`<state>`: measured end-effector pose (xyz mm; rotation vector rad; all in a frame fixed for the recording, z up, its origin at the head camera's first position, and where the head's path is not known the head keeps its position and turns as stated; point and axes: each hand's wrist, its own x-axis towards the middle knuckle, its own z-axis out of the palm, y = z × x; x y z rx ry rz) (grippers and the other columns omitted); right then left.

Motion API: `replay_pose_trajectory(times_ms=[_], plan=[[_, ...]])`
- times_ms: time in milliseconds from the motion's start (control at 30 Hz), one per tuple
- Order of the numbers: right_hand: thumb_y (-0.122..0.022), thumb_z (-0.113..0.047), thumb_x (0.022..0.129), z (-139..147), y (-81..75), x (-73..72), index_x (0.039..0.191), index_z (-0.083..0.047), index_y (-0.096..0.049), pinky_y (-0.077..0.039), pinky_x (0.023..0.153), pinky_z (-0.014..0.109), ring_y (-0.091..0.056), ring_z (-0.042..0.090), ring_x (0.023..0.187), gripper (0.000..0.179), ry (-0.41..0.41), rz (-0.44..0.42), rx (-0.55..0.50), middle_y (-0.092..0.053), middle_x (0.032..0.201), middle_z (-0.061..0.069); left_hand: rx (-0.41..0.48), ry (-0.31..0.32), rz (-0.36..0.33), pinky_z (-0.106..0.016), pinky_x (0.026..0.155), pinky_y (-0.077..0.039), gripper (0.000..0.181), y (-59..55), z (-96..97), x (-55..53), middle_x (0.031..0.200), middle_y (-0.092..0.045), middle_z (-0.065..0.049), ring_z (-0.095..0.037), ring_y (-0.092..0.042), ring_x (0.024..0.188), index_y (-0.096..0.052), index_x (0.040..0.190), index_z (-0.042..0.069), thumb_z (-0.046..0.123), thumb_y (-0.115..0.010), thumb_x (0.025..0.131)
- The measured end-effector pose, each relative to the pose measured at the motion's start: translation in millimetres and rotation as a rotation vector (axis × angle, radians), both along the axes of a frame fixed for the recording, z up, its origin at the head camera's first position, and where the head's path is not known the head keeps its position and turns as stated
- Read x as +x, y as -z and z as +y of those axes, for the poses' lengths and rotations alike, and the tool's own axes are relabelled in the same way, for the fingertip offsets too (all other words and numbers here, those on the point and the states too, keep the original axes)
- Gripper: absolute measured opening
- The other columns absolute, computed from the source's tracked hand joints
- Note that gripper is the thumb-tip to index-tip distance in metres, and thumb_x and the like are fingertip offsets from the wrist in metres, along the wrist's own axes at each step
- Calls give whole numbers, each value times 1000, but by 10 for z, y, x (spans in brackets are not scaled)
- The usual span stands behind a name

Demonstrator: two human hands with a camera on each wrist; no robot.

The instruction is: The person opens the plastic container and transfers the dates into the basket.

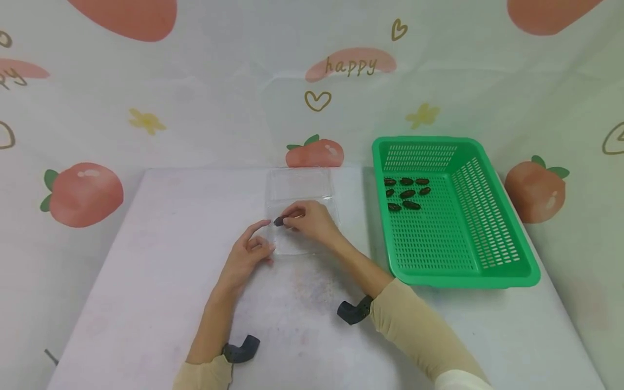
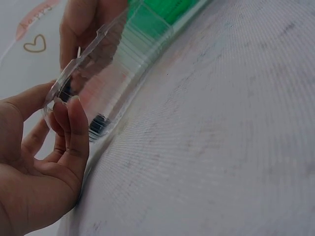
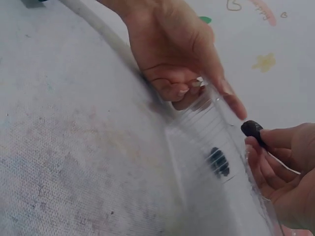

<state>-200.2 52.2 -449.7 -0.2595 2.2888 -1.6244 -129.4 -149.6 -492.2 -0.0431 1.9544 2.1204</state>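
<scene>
My right hand (image 1: 312,219) pinches a dark brown date (image 1: 279,221) between thumb and fingertips, over the left part of a clear plastic box (image 1: 297,246). In the right wrist view that date (image 3: 252,129) stands just above the rim, close to the left index fingertip. My left hand (image 1: 248,252) holds the box's near left side, its index finger stretched along the rim and the other fingers bent at the wall. Through the clear wall another date (image 3: 219,162) shows lying inside. The box's hinged lid (image 1: 298,184) lies folded back, away from me.
At the right stands a green plastic basket (image 1: 465,279) with perforated walls. Several dates (image 1: 407,193) lie at its far left on the slotted floor. A white cloth (image 1: 161,260) covers the table, and a patterned curtain (image 1: 219,108) hangs behind it.
</scene>
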Motion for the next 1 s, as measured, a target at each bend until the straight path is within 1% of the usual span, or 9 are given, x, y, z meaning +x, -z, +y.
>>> replay_pose_trajectory(times_ms=[200, 300, 433, 533, 600, 700, 833, 933, 1000], plan=[[-70, -8, 92, 131, -204, 53, 112, -4, -73, -59, 79, 37, -72, 32, 90, 21, 4, 14, -62, -74, 96, 6, -14, -5, -8, -29, 71, -57, 62, -5, 9, -5, 81, -54, -1, -16, -60, 70, -46, 146, 18, 7, -72, 91], [-70, -9, 93, 203, -294, 67, 114, -5, -73, -58, 81, 36, -72, 32, 92, 22, -2, 29, -66, -74, 97, 4, -30, -7, -16, -29, 71, -57, 62, -13, 10, -1, 81, -54, -1, -16, -60, 70, -46, 146, 18, 7, -71, 91], [-70, -11, 93, 297, -391, 77, 114, -7, -74, -58, 80, 30, -72, 22, 89, 21, 1, 31, -78, -75, 96, 3, -40, -10, -21, -29, 71, -57, 62, -18, 12, 2, 81, -53, -1, -16, -59, 70, -45, 147, 19, 6, -71, 91], [-70, -11, 93, 367, -465, 89, 113, -6, -73, -58, 80, 29, -72, 17, 85, 21, 3, 27, -100, -74, 96, 5, -37, -12, -22, -28, 71, -57, 62, -18, 16, 0, 80, -54, -1, -16, -60, 69, -45, 147, 18, 5, -71, 91], [-70, -11, 93, 411, -510, 93, 113, -6, -74, -58, 81, 29, -72, 17, 85, 21, 2, 26, -127, -74, 98, 7, -29, -16, -22, -28, 71, -57, 63, -18, 19, -3, 80, -54, -1, -17, -59, 69, -45, 147, 17, 4, -70, 91], [-70, -9, 93, 486, -570, 103, 113, -4, -73, -58, 82, 32, -72, 20, 88, 21, 0, 27, -186, -74, 101, 13, -14, -20, -17, -29, 70, -57, 62, -18, 23, -7, 79, -54, -2, -17, -59, 68, -46, 147, 17, 3, -70, 91], [-69, -5, 92, 616, -617, 116, 114, -1, -72, -58, 83, 34, -72, 25, 91, 22, 22, 22, -254, -73, 102, 15, 4, -18, -11, -29, 70, -57, 62, -22, 22, -4, 79, -54, -1, -16, -59, 69, -46, 146, 16, 1, -70, 91], [-68, -4, 93, 734, -644, 125, 116, 2, -70, -58, 84, 36, -72, 24, 91, 24, 41, 4, -280, -73, 104, 16, 13, -14, -9, -29, 70, -57, 63, -22, 17, 2, 79, -53, -1, -16, -59, 69, -45, 147, 15, 1, -70, 91], [-68, -6, 94, 819, -669, 138, 119, 2, -68, -57, 87, 37, -71, 21, 91, 26, 52, -12, -280, -72, 106, 15, 14, -10, -7, -29, 70, -57, 63, -19, 13, 4, 79, -53, -1, -16, -59, 69, -45, 147, 15, 1, -70, 91]])
